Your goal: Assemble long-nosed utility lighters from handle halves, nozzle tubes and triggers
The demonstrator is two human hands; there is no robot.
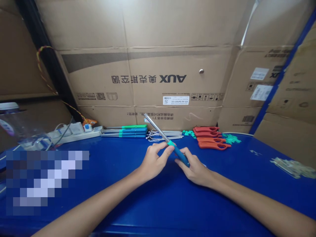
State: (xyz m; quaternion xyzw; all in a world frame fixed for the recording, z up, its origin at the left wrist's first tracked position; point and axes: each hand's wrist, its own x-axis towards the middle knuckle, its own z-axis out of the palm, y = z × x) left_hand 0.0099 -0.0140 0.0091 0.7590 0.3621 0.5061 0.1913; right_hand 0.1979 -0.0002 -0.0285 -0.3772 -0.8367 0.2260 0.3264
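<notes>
Above the middle of the blue table, both hands hold a long-nosed lighter (pixel 181 156) with a blue handle, a teal collar and a thin metal tube. It is tilted, its tube pointing up and to the left, away from me. My left hand (pixel 152 162) is closed around the collar, thumb on the near side. My right hand (pixel 197 169) grips the lower end of the handle, and its fingers partly cover it. Behind them lie similar blue-handled lighters (pixel 133 133), with a green-handled one (pixel 134 126) on top.
Metal tubes with wires (pixel 164 135), teal collars (pixel 189 134), red and orange handle shells (pixel 208 133) and small teal pieces (pixel 231 138) line the back. Pale clear parts (pixel 293 167) lie right. A power strip (pixel 79 134) and bottle (pixel 14 125) stand left. Cardboard (pixel 153 65) walls the back.
</notes>
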